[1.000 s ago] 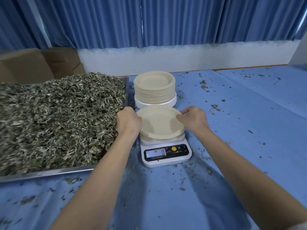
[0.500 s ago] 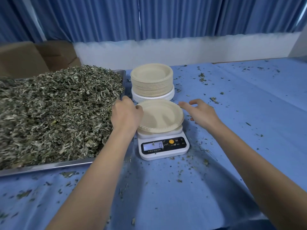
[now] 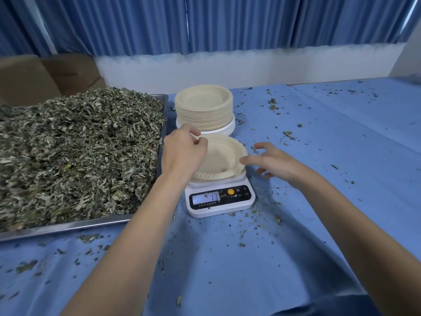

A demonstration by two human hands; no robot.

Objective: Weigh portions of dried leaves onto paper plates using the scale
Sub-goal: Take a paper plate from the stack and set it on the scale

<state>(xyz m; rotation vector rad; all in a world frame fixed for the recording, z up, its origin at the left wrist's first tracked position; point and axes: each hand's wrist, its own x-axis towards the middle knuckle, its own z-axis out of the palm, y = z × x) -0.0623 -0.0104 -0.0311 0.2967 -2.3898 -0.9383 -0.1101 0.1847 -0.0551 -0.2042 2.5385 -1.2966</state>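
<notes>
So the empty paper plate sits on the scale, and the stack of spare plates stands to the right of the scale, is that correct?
Not quite. In the head view the stack of spare plates stands behind the scale, on its far side. The paper plate on the scale is indeed empty.

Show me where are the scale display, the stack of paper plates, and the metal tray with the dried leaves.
scale display [image 3: 206, 198], head view, on the lit screen.
stack of paper plates [image 3: 203, 115], head view, on the ribbed side of the stack.
metal tray [image 3: 68, 226], head view, on the bare front rim.
</notes>
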